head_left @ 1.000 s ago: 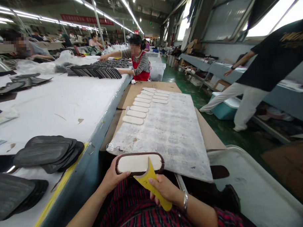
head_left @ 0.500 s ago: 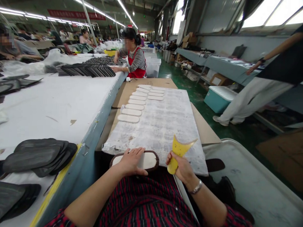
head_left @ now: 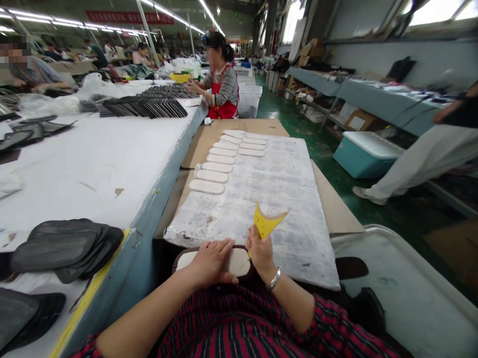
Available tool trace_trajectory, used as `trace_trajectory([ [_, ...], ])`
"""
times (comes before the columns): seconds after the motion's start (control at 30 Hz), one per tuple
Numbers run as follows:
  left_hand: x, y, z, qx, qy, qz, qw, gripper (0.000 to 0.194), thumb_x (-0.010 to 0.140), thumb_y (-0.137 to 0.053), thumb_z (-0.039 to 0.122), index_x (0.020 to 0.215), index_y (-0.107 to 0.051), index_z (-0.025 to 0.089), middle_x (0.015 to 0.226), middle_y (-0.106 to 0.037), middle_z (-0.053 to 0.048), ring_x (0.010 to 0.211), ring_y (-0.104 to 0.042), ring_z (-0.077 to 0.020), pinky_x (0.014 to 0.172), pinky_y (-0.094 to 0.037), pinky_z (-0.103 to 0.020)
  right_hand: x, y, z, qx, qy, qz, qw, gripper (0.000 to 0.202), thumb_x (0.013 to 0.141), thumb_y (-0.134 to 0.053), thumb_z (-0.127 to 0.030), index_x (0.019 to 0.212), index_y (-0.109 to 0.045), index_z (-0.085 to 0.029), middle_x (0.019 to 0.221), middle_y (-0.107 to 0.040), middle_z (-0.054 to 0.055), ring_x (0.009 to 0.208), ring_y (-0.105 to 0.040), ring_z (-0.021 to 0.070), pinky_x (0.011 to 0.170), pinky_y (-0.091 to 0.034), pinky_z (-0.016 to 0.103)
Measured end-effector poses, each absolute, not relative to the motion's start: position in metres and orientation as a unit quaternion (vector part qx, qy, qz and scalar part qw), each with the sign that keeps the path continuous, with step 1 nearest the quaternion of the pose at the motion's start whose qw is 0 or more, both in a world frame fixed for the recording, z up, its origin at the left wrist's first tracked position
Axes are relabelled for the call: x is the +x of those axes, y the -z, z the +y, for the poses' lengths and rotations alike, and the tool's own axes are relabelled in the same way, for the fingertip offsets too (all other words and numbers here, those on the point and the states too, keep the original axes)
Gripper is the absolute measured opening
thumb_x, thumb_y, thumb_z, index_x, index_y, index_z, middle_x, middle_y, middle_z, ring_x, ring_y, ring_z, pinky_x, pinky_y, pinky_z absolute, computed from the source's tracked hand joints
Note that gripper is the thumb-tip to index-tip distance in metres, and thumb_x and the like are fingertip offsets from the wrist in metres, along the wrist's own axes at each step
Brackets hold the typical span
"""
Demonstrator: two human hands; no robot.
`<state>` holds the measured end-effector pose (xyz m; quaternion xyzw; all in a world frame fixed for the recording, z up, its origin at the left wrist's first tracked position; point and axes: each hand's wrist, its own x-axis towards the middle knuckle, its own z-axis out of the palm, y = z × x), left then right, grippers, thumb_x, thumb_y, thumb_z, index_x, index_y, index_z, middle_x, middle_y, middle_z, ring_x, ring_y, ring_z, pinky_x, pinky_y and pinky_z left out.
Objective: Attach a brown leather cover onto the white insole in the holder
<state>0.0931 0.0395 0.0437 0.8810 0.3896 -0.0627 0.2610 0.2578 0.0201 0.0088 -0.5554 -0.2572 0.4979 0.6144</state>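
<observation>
Head camera view: at the near edge of a pale board (head_left: 282, 193), your left hand (head_left: 212, 262) lies palm down across an oval piece (head_left: 239, 262), fingers stretched out together, thumb toward you. The piece is long and round-ended, with a smooth cream-white middle and a dark brown rim whose inner edge looks uneven; your hand hides much of its centre. Your right hand (head_left: 259, 245), also at the board's near edge, is closed in a fist round a yellow scraper (head_left: 266, 223), flat and stiff-looking, flaring to two sharp tips with a concave curve between them, tips pointing up and away from you. Whether this fist touches the oval piece cannot be told. Grey smears blotch the board's white surface. Toward its far left lie slim cream ovals (head_left: 207, 187) with thin darker outlines. Left of the board, a white-topped table (head_left: 73, 158) carries dark grey, rounded sheets (head_left: 57, 245), overlapping in a pile. Right of the board sits a pale, curved-rim tub (head_left: 407, 283).
</observation>
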Motion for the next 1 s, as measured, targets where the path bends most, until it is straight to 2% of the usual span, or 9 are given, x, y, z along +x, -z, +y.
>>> trace_trajectory([
  [0.17, 0.065, -0.06, 0.064, 0.838, 0.047, 0.38, 0.389, 0.064, 0.083, -0.049, 0.056, 0.136, -0.049, 0.02, 0.135, -0.051, -0.013, 0.123, -0.048, -0.0318, 0.104, -0.034, -0.042, 0.267, -0.023, 0.023, -0.529, -0.542, -0.253, 0.602, 0.047, 0.072, -0.06, -0.063, 0.076, -0.045, -0.019, 0.047, -0.035, -0.011, 0.038, -0.032, 0.0042, 0.04, -0.028, 0.021],
  [0.27, 0.042, -0.067, 0.057, 0.829, 0.057, 0.425, 0.36, 0.077, 0.075, -0.057, 0.062, 0.138, -0.046, 0.019, 0.139, -0.046, -0.014, 0.128, -0.042, -0.0349, 0.109, -0.023, -0.049, 0.285, -0.046, 0.002, -0.495, -0.588, -0.287, 0.572, 0.044, 0.075, -0.06, -0.06, 0.082, -0.05, -0.017, 0.051, -0.049, -0.007, 0.042, -0.047, 0.0071, 0.045, -0.039, 0.022],
  [0.37, 0.036, -0.065, 0.038, 0.834, 0.063, 0.465, 0.289, 0.104, 0.06, -0.069, 0.067, 0.144, -0.036, 0.016, 0.147, -0.033, -0.017, 0.135, -0.029, -0.0384, 0.111, -0.007, -0.057, 0.303, -0.06, -0.038, -0.487, -0.694, -0.347, 0.401, 0.048, 0.076, -0.056, -0.063, 0.079, -0.055, -0.015, 0.052, -0.056, -0.003, 0.044, -0.056, 0.0114, 0.044, -0.043, 0.023],
  [0.47, 0.042, -0.058, 0.027, 0.836, 0.058, 0.487, 0.247, 0.108, 0.058, -0.068, 0.069, 0.145, -0.034, 0.014, 0.148, -0.031, -0.018, 0.134, -0.027, -0.0408, 0.109, -0.012, -0.059, 0.31, -0.05, -0.072, -0.474, -0.79, -0.359, 0.152, 0.051, 0.076, -0.054, -0.064, 0.074, -0.056, -0.013, 0.051, -0.058, 0.001, 0.039, -0.056, 0.0126, 0.037, -0.04, 0.021],
  [0.53, 0.046, -0.056, 0.029, 0.832, 0.05, 0.488, 0.258, 0.103, 0.061, -0.069, 0.064, 0.143, -0.036, 0.012, 0.146, -0.034, -0.019, 0.131, -0.031, -0.0411, 0.108, -0.019, -0.058, 0.305, -0.034, -0.082, -0.464, -0.804, -0.365, 0.072, 0.05, 0.077, -0.053, -0.062, 0.071, -0.056, -0.012, 0.05, -0.059, 0.002, 0.035, -0.053, 0.0115, 0.034, -0.037, 0.019],
  [0.7, 0.024, -0.057, 0.053, 0.713, -0.098, 0.457, 0.523, 0.087, 0.049, -0.083, 0.043, 0.126, -0.057, 0.012, 0.137, -0.048, -0.017, 0.13, -0.037, -0.0384, 0.113, -0.017, -0.048, 0.271, -0.013, -0.072, -0.455, -0.806, -0.374, 0.055, 0.05, 0.074, -0.055, -0.061, 0.066, -0.056, -0.012, 0.046, -0.057, 0.002, 0.032, -0.05, 0.0107, 0.031, -0.036, 0.018],
  [0.83, -0.005, -0.048, 0.049, 0.569, -0.232, 0.448, 0.65, 0.085, 0.071, -0.056, 0.068, 0.138, -0.042, 0.016, 0.141, -0.045, -0.011, 0.132, -0.039, -0.026, 0.113, -0.027, -0.04, 0.241, -0.017, -0.063, -0.462, -0.796, -0.386, 0.069, 0.052, 0.074, -0.054, -0.063, 0.066, -0.056, -0.012, 0.045, -0.056, 0.002, 0.033, -0.051, 0.0107, 0.031, -0.039, 0.018],
  [0.9, -0.011, -0.035, 0.037, 0.488, -0.292, 0.456, 0.685, 0.09, 0.076, -0.043, 0.072, 0.141, -0.034, 0.011, 0.143, -0.04, -0.014, 0.132, -0.04, -0.0257, 0.111, -0.032, -0.04, 0.228, -0.017, -0.061, -0.456, -0.798, -0.387, 0.072, 0.054, 0.073, -0.054, -0.064, 0.066, -0.057, -0.011, 0.046, -0.055, 0.002, 0.033, -0.051, 0.0106, 0.031, -0.038, 0.018],
  [1.0, -0.009, -0.009, 0.016, 0.367, -0.38, 0.436, 0.729, 0.084, 0.079, -0.044, 0.07, 0.135, -0.041, 0.007, 0.139, -0.045, -0.017, 0.128, -0.045, -0.0273, 0.11, -0.034, -0.04, 0.207, -0.015, -0.058, -0.453, -0.803, -0.379, 0.083, 0.05, 0.078, -0.051, -0.059, 0.067, -0.057, -0.011, 0.046, -0.054, 0.002, 0.033, -0.049, 0.0104, 0.03, -0.038, 0.018],
])
